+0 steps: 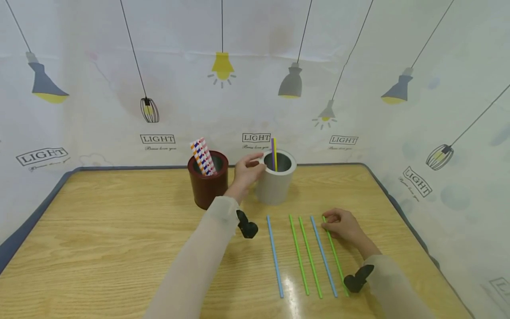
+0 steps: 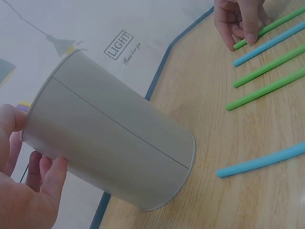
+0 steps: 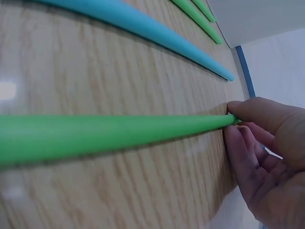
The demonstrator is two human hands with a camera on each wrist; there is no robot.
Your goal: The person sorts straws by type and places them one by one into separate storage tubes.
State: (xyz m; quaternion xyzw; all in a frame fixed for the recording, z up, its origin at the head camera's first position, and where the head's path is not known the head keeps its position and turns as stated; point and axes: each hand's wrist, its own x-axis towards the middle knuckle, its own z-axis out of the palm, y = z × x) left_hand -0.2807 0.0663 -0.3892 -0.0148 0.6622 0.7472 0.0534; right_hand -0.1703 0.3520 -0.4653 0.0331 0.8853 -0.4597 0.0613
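Observation:
My right hand (image 1: 344, 226) pinches the far end of the rightmost green straw (image 3: 119, 131) between thumb and fingers; the straw lies along the tabletop. My left hand (image 1: 247, 173) is at the left side of a white cylindrical container (image 1: 275, 188), fingertips right at its rim and thumb by its outer wall. The left fingers are loosely bent and do not wrap round it. A purple straw (image 1: 272, 153) and a yellow straw (image 1: 275, 155) stand inside this container. Left of the pinched straw lie a blue straw (image 1: 323, 254), two green straws (image 1: 310, 254) and another blue straw (image 1: 275, 254).
Behind the left forearm stands a dark red container (image 1: 207, 190) holding several patterned paper straws (image 1: 203, 155). Both containers are near the back edge of the wooden table (image 1: 99, 239). A lamp-printed backdrop (image 1: 179, 66) rises behind and at the sides.

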